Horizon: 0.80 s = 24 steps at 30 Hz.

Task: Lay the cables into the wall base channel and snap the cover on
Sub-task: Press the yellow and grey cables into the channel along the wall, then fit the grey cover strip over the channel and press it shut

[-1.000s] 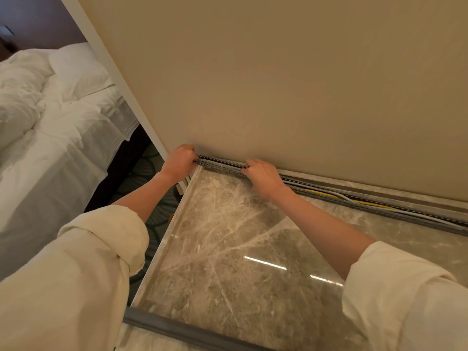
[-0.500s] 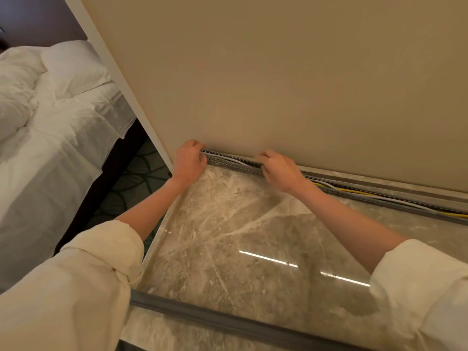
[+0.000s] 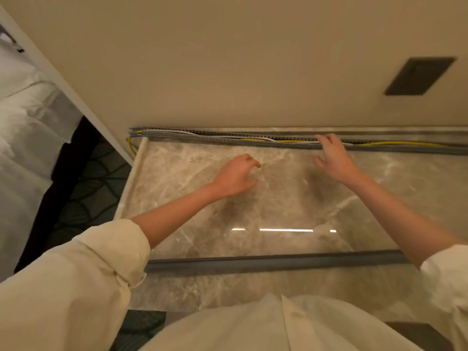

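A grey perforated base channel [image 3: 215, 138] runs along the foot of the beige wall. Yellow cables [image 3: 405, 143] and white cables [image 3: 228, 136] lie inside it; a yellow loop [image 3: 130, 146] hangs out at its left end. The long grey cover strip [image 3: 266, 262] lies flat on the marble floor, near me. My right hand [image 3: 331, 158] reaches the channel with fingers spread, fingertips touching its front edge. My left hand [image 3: 235, 177] hovers over the marble, fingers loosely curled, holding nothing.
The marble floor slab [image 3: 291, 198] ends at a raised edge on the left, beyond which is dark patterned carpet [image 3: 88, 188] and a bed with white linen [image 3: 27, 127]. A dark wall plate [image 3: 419, 76] sits on the wall at upper right.
Both hands have left the channel's left end. My left hand has drawn back over the marble; my right hand has slid right along the channel. The camera now looks more squarely at the wall.
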Motion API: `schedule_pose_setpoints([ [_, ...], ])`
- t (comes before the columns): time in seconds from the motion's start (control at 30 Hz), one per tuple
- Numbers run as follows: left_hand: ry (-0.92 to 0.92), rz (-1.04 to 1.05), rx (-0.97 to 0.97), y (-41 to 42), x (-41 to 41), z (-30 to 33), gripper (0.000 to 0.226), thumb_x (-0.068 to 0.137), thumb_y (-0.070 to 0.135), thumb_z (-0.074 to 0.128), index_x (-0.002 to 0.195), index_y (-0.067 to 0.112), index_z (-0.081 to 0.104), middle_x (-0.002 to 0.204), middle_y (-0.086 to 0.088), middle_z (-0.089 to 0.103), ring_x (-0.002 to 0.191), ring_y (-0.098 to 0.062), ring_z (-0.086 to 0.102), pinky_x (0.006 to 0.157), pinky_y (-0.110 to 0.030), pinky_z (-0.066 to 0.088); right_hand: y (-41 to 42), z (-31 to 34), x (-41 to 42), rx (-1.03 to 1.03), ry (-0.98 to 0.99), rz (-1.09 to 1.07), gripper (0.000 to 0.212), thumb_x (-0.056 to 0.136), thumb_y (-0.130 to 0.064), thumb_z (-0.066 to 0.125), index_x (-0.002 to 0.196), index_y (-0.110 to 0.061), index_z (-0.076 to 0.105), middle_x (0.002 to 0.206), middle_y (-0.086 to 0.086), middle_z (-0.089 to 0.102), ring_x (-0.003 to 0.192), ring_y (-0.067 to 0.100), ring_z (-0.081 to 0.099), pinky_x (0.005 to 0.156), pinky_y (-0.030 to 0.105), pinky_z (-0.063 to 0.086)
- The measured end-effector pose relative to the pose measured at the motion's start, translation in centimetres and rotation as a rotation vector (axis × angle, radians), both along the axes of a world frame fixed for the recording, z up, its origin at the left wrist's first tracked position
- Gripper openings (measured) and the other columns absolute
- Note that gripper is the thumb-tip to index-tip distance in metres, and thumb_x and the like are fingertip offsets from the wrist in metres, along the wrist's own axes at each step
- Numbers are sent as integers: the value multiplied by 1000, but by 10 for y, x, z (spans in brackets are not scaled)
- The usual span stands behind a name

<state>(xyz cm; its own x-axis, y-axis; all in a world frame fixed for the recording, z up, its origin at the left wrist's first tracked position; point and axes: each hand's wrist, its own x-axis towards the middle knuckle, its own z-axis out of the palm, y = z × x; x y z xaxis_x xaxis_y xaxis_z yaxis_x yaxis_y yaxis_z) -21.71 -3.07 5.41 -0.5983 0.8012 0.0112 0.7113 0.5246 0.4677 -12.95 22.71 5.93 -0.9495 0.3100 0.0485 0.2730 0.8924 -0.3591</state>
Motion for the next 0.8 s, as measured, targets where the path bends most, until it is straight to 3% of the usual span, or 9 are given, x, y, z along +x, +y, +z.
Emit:
schedule_pose_setpoints([
  [0.2, -54, -286, -130, 39, 84, -14, 49, 78, 42, 70, 115, 12, 58, 114, -12, 58, 105, -27, 55, 85, -36, 47, 29, -5, 71, -44, -52, -103, 51, 84, -4, 62, 132, 4, 46, 125, 30, 47, 118, 41, 48, 105, 41, 36],
  [0.47, -70, -449, -194, 61, 151, -27, 58, 68, 62, 71, 94, 13, 53, 94, -6, 58, 85, -23, 52, 66, -33, 42, 35, -15, 126, -74, -37, -91, 41, 83, -4, 63, 123, 3, 56, 118, 28, 52, 110, 39, 54, 100, 38, 39],
  [0.6, -14, -497, -263, 64, 159, -31, 55, 72, 55, 70, 96, 9, 51, 98, -11, 56, 84, -26, 50, 64, -35, 38, 40, -19, 138, -91, -64, -57, 37, 85, -6, 61, 121, 0, 58, 119, 24, 53, 111, 36, 54, 99, 38, 40],
  [0.8, 56, -411, -216, 61, 161, -37, 29, 84, 34, 59, 98, 9, 52, 98, -11, 56, 84, -28, 54, 62, -34, 37, 51, -18, 138, -113, -69, -7, 33, 84, -6, 60, 118, -2, 60, 117, 22, 54, 107, 35, 55, 97, 39, 41],
])
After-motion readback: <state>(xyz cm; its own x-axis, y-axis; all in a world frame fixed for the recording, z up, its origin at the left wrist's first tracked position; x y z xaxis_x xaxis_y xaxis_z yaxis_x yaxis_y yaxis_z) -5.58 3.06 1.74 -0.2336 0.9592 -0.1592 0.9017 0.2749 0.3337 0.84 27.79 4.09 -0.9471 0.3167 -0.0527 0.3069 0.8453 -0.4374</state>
